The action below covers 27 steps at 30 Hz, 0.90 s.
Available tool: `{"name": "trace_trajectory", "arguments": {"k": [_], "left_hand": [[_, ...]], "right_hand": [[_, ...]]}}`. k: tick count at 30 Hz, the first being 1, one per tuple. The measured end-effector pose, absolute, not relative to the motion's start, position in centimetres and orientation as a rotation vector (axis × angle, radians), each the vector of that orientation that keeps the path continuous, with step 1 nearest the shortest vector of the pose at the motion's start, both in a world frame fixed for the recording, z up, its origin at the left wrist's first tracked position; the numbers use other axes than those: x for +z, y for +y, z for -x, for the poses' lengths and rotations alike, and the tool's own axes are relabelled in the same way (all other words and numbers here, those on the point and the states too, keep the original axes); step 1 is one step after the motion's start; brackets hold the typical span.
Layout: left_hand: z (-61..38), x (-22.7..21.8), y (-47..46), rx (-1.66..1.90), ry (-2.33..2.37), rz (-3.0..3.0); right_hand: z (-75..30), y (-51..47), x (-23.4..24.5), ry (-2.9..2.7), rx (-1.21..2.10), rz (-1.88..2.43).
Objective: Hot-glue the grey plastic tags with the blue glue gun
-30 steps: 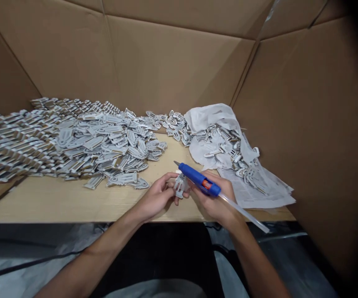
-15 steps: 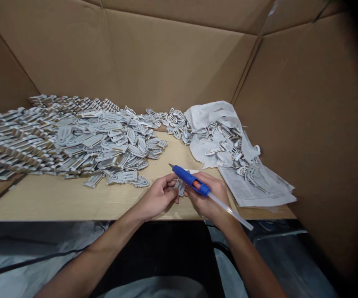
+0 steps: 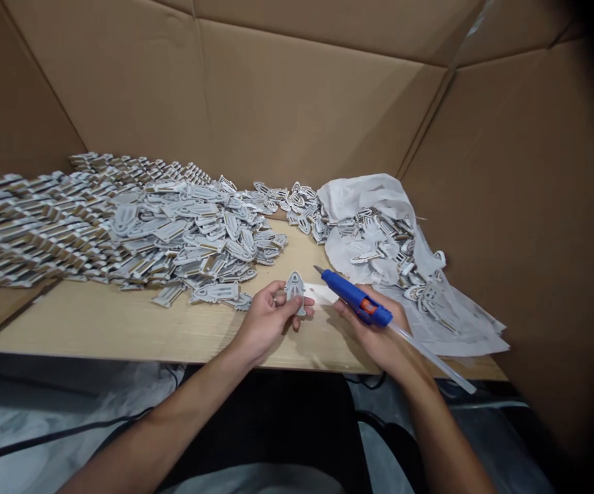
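Between the thumb and fingers of my left hand (image 3: 269, 317) is a small grey pointed piece (image 3: 295, 291) with slots in it, held upright above the board. My right hand (image 3: 382, 326) is closed round a blue glue gun (image 3: 353, 296). Its dark nozzle points up and left, a little to the right of the grey piece and apart from it. From the gun's back end a long clear glue stick (image 3: 435, 360) sticks out over my right wrist. A white sheet (image 3: 320, 293) lies flat on the board behind, partly hidden by my hands.
A loose heap of similar grey pieces (image 3: 194, 226) lies left of centre, beside neatly stacked rows (image 3: 34, 226). More pieces lie on crumpled white paper (image 3: 369, 189) at the right. Cardboard walls (image 3: 317, 103) stand round the board (image 3: 137, 329). A black cable (image 3: 60, 431) hangs below.
My right hand has moved right with the glue gun, away from my left hand. The grey piece now shows upright and face-on in my left fingers. The view has shifted slightly.
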State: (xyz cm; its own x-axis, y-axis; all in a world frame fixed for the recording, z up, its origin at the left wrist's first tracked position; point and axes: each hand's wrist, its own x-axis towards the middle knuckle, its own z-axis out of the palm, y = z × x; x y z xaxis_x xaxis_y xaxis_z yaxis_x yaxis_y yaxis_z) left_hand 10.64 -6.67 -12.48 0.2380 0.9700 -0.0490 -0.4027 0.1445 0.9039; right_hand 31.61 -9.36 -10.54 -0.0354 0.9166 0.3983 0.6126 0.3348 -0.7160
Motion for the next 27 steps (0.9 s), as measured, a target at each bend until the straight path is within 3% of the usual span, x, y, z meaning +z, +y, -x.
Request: {"name": "trace_trajectory", "arguments": {"k": [27], "left_hand": [[-10.79, -12.0, -6.71, 1.137, 0.775, -0.837]], "right_hand": [[-31.24, -9.43, -10.4, -1.863, 0.531, 1.343]]}}
